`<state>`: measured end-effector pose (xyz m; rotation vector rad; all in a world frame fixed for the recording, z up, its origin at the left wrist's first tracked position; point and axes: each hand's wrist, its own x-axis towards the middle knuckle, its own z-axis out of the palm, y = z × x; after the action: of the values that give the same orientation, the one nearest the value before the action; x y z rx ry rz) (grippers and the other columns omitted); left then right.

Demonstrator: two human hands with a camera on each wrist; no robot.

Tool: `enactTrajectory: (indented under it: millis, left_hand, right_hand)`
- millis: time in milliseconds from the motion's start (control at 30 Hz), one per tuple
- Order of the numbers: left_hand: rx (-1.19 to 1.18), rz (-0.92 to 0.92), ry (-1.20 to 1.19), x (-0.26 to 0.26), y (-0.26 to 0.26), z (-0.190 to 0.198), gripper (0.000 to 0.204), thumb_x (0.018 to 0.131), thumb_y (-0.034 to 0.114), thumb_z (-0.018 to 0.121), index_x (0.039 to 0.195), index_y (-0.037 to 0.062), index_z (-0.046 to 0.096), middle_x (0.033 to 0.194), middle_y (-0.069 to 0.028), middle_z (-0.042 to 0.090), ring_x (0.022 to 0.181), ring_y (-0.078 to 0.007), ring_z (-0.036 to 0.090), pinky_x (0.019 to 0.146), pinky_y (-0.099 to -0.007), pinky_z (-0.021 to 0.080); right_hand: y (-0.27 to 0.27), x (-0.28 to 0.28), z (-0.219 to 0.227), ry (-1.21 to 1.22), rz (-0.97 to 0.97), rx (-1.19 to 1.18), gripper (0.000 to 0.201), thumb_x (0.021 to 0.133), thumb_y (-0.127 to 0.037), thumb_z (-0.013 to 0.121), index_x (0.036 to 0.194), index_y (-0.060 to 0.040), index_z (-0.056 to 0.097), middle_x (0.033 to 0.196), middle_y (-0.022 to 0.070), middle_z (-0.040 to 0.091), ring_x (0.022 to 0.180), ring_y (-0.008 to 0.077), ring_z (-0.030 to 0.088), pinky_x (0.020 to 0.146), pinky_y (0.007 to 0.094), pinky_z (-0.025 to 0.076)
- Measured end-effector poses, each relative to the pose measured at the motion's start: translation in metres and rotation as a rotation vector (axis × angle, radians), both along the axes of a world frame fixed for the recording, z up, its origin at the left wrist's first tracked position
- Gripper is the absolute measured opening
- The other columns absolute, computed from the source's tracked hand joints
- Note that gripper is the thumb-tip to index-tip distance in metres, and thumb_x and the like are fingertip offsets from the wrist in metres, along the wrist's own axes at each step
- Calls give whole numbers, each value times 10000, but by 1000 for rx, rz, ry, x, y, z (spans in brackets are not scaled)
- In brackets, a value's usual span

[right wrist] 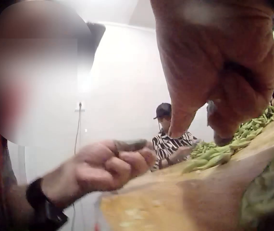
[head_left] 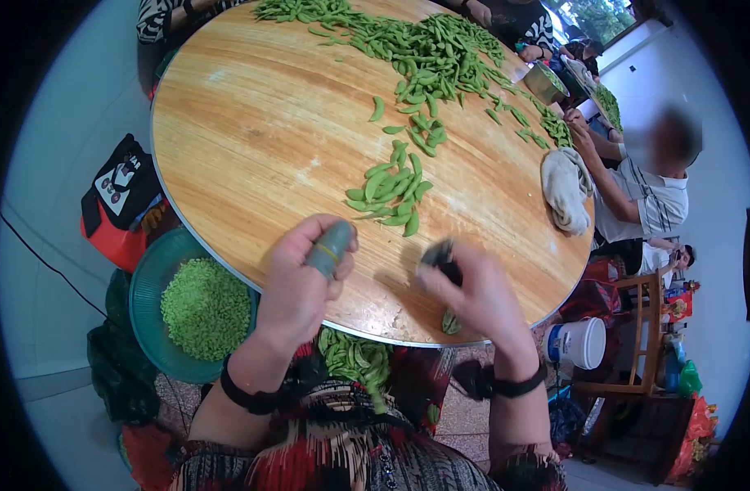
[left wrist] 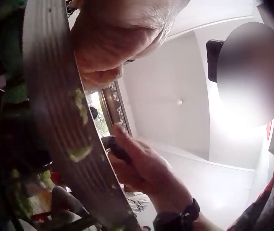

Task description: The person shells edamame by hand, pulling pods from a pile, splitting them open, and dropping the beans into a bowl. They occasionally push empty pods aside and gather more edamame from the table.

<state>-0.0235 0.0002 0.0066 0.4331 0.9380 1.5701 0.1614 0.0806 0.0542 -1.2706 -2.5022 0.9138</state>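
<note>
At the near edge of the round wooden table (head_left: 252,123), the person's left hand (head_left: 297,282) is curled into a loose fist, thumb in a grey-green cover (head_left: 330,248), and I cannot tell whether it pinches anything. The right hand (head_left: 473,295) rests at the table's rim, its fingers bent around a green pod (head_left: 450,322) that pokes out below them, right on the edge. A small heap of pods (head_left: 389,192) lies just beyond both hands, toward the table's middle. Below the table's left edge sits a teal basin (head_left: 146,286) of shelled beans (head_left: 205,307). A crumpled cloth (head_left: 566,188) lies at the table's right edge.
</note>
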Motion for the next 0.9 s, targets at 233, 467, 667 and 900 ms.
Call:
enactTrajectory:
  millis: [233, 467, 667, 900]
  left_hand:
    - [77, -72, 8, 9, 3, 3, 219, 854, -12, 438, 1057, 10, 519, 830, -23, 498, 586, -34, 392, 416, -135, 226]
    - [23, -361, -344, 37, 4, 1, 307, 876, 25, 480, 1181, 11, 514, 771, 2, 507, 594, -27, 403, 439, -138, 251]
    - [84, -184, -275, 45, 2, -14, 115, 840, 43, 564, 950, 14, 582, 855, -55, 608, 611, -28, 486, 420, -138, 274]
    - [136, -56, -56, 48, -2, -4, 91, 799, -18, 573, 879, 9, 606, 772, -29, 595, 665, -60, 528, 587, -202, 422]
  right_hand:
    - [28, -22, -29, -243, -81, 430, 303, 799, -258, 610, 756, 21, 501, 644, 208, 586, 610, 368, 583, 572, 449, 460]
    - [-8, 15, -3, 583, -273, -1027, 183, 901, -183, 510, 815, -22, 524, 530, -40, 451, 455, 33, 404, 419, 196, 346]
    - [-39, 17, 2, 624, -145, -962, 237, 963, -258, 384, 887, -46, 458, 646, -23, 437, 507, 36, 341, 445, 173, 274]
    - [-42, 18, -5, 716, -135, -1035, 215, 964, -223, 382, 883, -41, 466, 614, -21, 421, 466, 31, 315, 404, 175, 241]
